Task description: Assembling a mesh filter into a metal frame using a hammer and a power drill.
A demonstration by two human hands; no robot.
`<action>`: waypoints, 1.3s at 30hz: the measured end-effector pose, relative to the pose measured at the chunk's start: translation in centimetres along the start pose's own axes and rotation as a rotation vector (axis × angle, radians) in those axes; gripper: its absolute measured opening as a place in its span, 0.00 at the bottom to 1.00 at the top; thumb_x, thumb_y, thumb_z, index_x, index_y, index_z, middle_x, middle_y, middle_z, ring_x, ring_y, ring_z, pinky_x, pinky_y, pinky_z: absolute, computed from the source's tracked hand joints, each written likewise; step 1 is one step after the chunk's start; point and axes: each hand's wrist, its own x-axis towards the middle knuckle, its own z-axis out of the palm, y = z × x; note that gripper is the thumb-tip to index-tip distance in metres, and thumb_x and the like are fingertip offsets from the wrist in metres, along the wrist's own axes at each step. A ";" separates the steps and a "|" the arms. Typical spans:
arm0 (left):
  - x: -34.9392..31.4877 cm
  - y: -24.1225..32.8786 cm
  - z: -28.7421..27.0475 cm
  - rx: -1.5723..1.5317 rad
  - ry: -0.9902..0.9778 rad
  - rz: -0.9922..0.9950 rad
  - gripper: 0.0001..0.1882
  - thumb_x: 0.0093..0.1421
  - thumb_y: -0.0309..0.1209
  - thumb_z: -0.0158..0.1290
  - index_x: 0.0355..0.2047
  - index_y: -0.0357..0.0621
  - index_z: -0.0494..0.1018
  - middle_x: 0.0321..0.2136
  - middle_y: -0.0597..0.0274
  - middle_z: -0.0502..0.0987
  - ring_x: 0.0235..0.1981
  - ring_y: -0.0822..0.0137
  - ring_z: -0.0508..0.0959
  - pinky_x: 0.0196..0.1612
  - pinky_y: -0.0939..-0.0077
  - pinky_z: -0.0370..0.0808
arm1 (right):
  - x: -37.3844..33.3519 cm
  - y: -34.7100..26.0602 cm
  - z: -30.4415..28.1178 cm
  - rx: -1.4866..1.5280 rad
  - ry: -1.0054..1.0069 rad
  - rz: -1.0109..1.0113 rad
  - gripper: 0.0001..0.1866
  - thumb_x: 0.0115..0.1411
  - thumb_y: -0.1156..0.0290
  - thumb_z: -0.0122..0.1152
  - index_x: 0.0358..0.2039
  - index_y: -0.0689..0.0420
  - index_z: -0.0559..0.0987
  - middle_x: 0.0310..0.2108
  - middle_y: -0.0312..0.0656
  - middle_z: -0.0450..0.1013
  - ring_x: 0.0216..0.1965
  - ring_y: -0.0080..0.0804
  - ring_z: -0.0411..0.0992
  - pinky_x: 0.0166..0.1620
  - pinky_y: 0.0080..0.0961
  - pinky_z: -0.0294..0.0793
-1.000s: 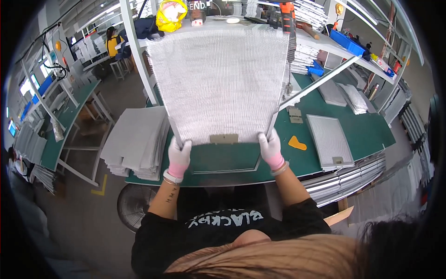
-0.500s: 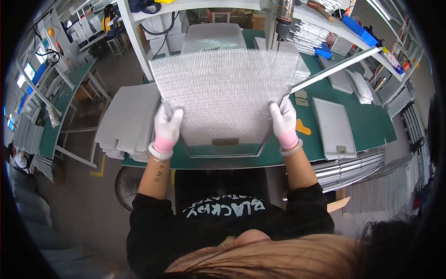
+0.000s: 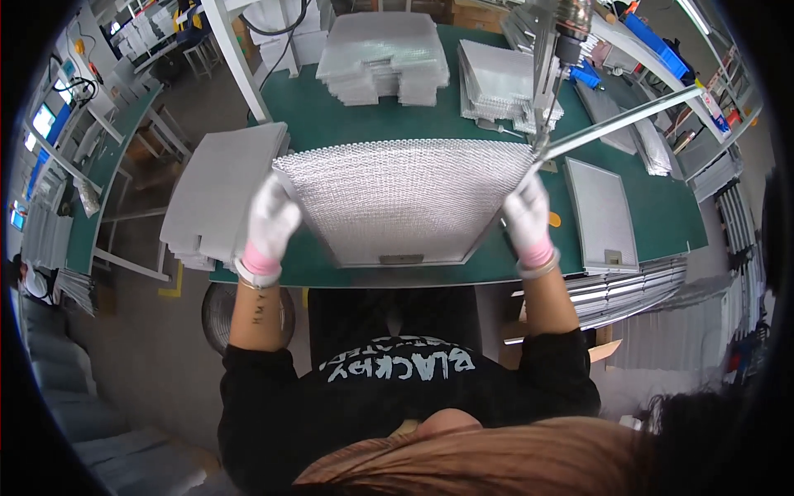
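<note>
A silvery metal mesh panel (image 3: 413, 194) sits tilted in a slim metal frame (image 3: 484, 234), its lower end near the green table's front edge. A small grey plate (image 3: 400, 259) shows at that end. One frame rail (image 3: 624, 124) sticks out from the upper right corner, away from the mesh. My right hand (image 3: 528, 217), in a white glove with pink cuff, is closed on the frame's right side, near this corner. My left hand (image 3: 271, 221), gloved alike and blurred, seems closed around the left side by the mesh's upper corner; its fingertips are partly hidden.
Stacked mesh sheets stand at left (image 3: 219, 190), at the back (image 3: 380, 58) and at back right (image 3: 500, 74). A finished-looking framed panel (image 3: 602, 215) lies at right. A drill-like tool (image 3: 571, 33) hangs above the far right corner of the mesh. An orange piece (image 3: 554, 220) lies beside my right hand.
The mesh panel has come down and sunk into the frame, its far edge now lower in view. My left hand has shifted outward to the left, my right slightly right. The view has shifted too.
</note>
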 end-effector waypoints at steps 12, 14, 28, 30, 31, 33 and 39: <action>-1.4 1.7 5.5 0.150 0.048 0.346 0.04 0.59 0.25 0.52 0.29 0.37 0.71 0.25 0.58 0.75 0.25 0.64 0.74 0.30 0.71 0.70 | -0.7 -1.8 1.6 0.048 0.111 -0.365 0.14 0.67 0.60 0.54 0.35 0.57 0.66 0.27 0.42 0.70 0.28 0.29 0.68 0.33 0.25 0.68; -1.3 1.9 5.7 0.167 0.036 0.370 0.12 0.62 0.30 0.52 0.23 0.39 0.70 0.18 0.61 0.73 0.20 0.64 0.72 0.25 0.71 0.66 | -0.3 -2.8 2.1 0.111 -0.014 -0.349 0.17 0.70 0.58 0.47 0.28 0.54 0.63 0.21 0.38 0.61 0.22 0.29 0.61 0.26 0.24 0.62; 0.0 1.1 2.8 -0.521 -0.897 0.393 0.18 0.65 0.43 0.51 0.28 0.40 0.75 0.22 0.56 0.76 0.21 0.60 0.77 0.23 0.68 0.72 | -4.8 -4.6 1.7 0.037 -0.146 -0.514 0.16 0.59 0.61 0.61 0.19 0.52 0.71 0.18 0.36 0.74 0.20 0.34 0.74 0.25 0.30 0.73; -0.6 -1.4 2.9 -0.610 -1.192 0.412 0.23 0.65 0.49 0.49 0.39 0.39 0.76 0.37 0.51 0.76 0.43 0.52 0.77 0.44 0.53 0.74 | -5.7 -4.2 -1.2 0.024 -0.770 -0.624 0.13 0.44 0.66 0.60 0.13 0.54 0.65 0.18 0.37 0.71 0.17 0.36 0.70 0.20 0.32 0.72; -1.7 -2.8 3.1 -0.609 -1.309 0.300 0.26 0.65 0.51 0.49 0.46 0.39 0.74 0.46 0.49 0.73 0.53 0.49 0.69 0.54 0.49 0.65 | -6.5 -6.7 -1.0 -0.022 -0.769 -0.512 0.13 0.44 0.70 0.59 0.12 0.56 0.64 0.21 0.41 0.72 0.18 0.38 0.72 0.19 0.31 0.73; -5.2 -4.5 2.6 -0.537 -1.364 0.147 0.30 0.64 0.53 0.49 0.52 0.38 0.72 0.54 0.48 0.70 0.63 0.47 0.62 0.63 0.45 0.56 | -8.3 -5.8 -1.5 -0.014 -0.840 -0.446 0.09 0.50 0.70 0.59 0.17 0.58 0.73 0.30 0.43 0.77 0.29 0.40 0.77 0.27 0.29 0.78; -4.4 -9.6 4.4 0.575 -1.369 -0.392 0.42 0.64 0.52 0.46 0.67 0.34 0.51 0.69 0.44 0.48 0.71 0.48 0.44 0.71 0.57 0.41 | -8.4 -7.7 -0.5 -0.094 -0.866 -0.446 0.07 0.34 0.70 0.56 0.14 0.58 0.70 0.26 0.42 0.75 0.23 0.36 0.74 0.20 0.27 0.70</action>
